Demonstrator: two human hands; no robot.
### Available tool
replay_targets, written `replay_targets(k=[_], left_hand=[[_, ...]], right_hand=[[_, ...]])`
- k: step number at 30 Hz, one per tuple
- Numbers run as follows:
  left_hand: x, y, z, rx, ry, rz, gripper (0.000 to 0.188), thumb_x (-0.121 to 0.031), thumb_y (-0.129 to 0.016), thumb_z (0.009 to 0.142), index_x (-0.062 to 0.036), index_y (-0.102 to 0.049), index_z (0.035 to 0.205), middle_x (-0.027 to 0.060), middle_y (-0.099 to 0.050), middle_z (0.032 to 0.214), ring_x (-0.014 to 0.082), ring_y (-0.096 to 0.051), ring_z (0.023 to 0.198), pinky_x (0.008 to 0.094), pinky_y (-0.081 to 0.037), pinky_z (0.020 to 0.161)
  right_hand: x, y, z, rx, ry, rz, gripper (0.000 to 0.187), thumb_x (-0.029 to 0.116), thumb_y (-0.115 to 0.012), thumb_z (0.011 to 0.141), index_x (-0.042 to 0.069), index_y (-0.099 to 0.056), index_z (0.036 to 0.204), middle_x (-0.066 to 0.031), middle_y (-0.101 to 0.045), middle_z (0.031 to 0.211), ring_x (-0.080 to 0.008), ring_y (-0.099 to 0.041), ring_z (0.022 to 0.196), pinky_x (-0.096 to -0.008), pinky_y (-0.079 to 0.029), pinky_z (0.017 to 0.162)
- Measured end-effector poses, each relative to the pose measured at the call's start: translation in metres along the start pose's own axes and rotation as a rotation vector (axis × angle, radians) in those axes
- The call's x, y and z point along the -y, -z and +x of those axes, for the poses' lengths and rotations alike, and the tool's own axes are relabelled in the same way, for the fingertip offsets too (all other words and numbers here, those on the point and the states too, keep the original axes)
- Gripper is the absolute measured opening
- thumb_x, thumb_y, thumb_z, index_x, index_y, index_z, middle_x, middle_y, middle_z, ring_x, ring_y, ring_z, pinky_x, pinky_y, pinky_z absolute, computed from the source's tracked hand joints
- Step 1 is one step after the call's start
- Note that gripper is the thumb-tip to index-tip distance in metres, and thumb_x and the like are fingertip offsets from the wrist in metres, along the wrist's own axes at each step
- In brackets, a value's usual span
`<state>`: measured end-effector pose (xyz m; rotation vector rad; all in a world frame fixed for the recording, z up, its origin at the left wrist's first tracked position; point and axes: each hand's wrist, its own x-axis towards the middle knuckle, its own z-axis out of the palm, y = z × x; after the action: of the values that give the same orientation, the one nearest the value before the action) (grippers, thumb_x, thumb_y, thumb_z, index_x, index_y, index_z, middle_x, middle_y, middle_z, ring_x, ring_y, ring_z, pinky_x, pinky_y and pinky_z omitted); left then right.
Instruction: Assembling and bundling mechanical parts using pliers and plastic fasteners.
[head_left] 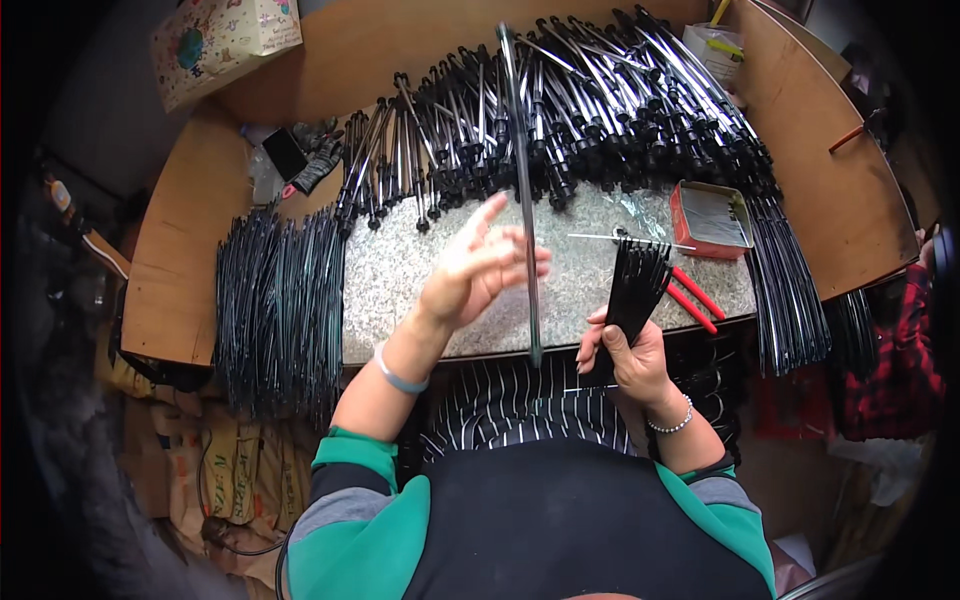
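Note:
A long dark rod [522, 190], smeared by motion, stands nearly upright in front of my left hand [485, 262]. The fingers of that hand are spread and stretched out. Whether they touch the rod, I cannot tell. My right hand [635, 360] is closed round the lower part of a fanned bundle of thin black strips [638, 280] at the table's front edge. Across the top of the bundle lies a thin pale wire [600, 236]. Just right of the bundle is a tool with two red handles [697, 300], its head hidden.
Many silvery rods with black fittings [560, 110] are heaped along the back. Thin dark rods hang over the front edge at left [280, 310] and right [790, 290]. A red open tin [710, 220] sits at right. Wooden side panels [830, 170] enclose the speckled tabletop [390, 290].

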<state>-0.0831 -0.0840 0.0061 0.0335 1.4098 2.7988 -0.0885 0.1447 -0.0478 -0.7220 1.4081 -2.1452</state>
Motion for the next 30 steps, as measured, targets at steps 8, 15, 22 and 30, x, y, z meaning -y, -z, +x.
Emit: replay_targets(k=[8,15,22,30], left_hand=[[-0.005,-0.031,-0.017,0.138,-0.179,0.216,0.050,-0.039,-0.036,0.095,-0.0011,-0.034,0.129,0.0024,-0.043,0.064,0.0089,-0.044,0.055,0.0232,-0.041,0.048],[-0.011,-0.024,-0.072,0.140,-0.544,0.611,0.031,-0.021,-0.045,0.094,0.0028,-0.041,0.114,0.0086,-0.054,0.087,0.0145,-0.053,0.085,0.0309,-0.042,0.085],[-0.021,-0.008,-0.081,-0.127,-0.677,0.280,0.032,-0.010,-0.047,0.093,0.0015,-0.043,0.123,0.0124,-0.060,0.096,0.0180,-0.061,0.082,0.0276,-0.052,0.072],[-0.009,-0.022,-0.073,0.038,-0.470,-0.040,0.036,-0.010,-0.050,0.091,0.0010,-0.044,0.125,0.0159,-0.062,0.100,0.0255,-0.063,0.092,0.0331,-0.055,0.076]], right_hand=[[0.002,-0.013,-0.008,-0.005,0.016,-0.049,0.029,0.024,-0.044,0.095,-0.001,-0.045,0.110,-0.0132,-0.058,0.072,-0.0159,-0.057,0.055,-0.0247,-0.048,0.053],[-0.004,-0.031,-0.009,0.065,0.005,-0.053,0.030,0.024,-0.047,0.093,-0.003,-0.047,0.106,-0.0123,-0.059,0.073,-0.0156,-0.059,0.056,-0.0243,-0.049,0.053],[-0.001,-0.050,-0.007,0.101,0.025,0.020,0.030,0.026,-0.049,0.092,-0.003,-0.051,0.100,-0.0099,-0.059,0.072,-0.0133,-0.059,0.057,-0.0223,-0.048,0.054],[-0.003,-0.070,0.002,0.158,0.019,-0.012,0.028,0.025,-0.049,0.092,-0.002,-0.051,0.098,-0.0076,-0.059,0.071,-0.0113,-0.058,0.057,-0.0208,-0.047,0.053]])
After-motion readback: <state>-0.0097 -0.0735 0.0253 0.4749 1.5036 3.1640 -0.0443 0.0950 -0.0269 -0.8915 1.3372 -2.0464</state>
